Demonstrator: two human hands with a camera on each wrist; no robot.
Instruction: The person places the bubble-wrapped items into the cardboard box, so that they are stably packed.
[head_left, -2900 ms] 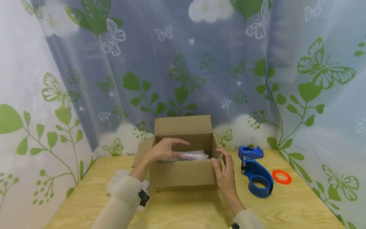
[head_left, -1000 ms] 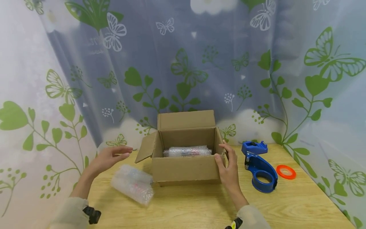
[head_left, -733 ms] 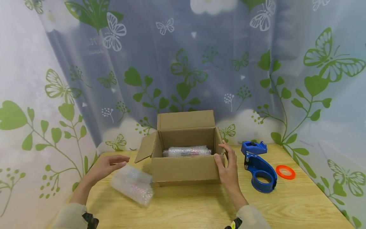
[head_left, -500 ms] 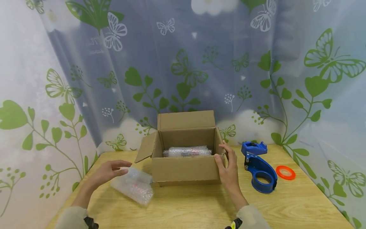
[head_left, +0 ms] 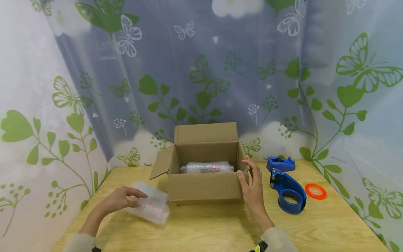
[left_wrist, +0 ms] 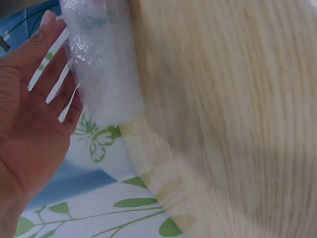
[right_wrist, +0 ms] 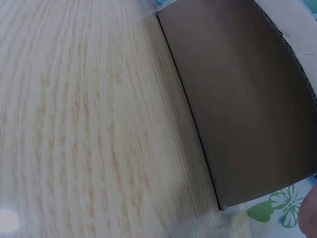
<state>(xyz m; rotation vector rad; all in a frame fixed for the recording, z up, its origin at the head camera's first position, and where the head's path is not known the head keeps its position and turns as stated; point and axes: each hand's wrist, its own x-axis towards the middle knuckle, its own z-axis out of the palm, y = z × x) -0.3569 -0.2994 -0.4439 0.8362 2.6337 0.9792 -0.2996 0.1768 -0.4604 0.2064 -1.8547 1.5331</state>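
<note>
The left hand (head_left: 118, 200) rests on a clear bubble-wrapped bundle with reddish contents (head_left: 148, 207), which lies on the pale wooden table (head_left: 204, 227) just beside the front left corner of the open brown cardboard box (head_left: 203, 185). The fingers curl lightly over the top of the bundle; in the left wrist view the fingers (left_wrist: 54, 74) lie nearly straight against the bubble wrap (left_wrist: 101, 64), so the contact reads as a loose touch and not a firm grasp.

The right hand (head_left: 250, 187) holds the front right corner of the box, thumb on the front wall and fingers on the side wall near the rim. The right wrist view shows only the box wall (right_wrist: 242, 109) and table grain (right_wrist: 84, 124) (the hand itself is barely in view at the edge).

Inside the box lies a second bubble-wrapped bundle (head_left: 206, 167), set lengthwise against the back wall. The rear flap stands upright; the left flap hangs outward.

To the right of the box stands a blue plastic tape dispenser (head_left: 284, 183), near the right hand but apart from it. An orange ring-shaped tape core (head_left: 315, 192) lies flat beyond it. A curtain printed with green leaves and butterflies (head_left: 201, 70) encloses the table.
</note>
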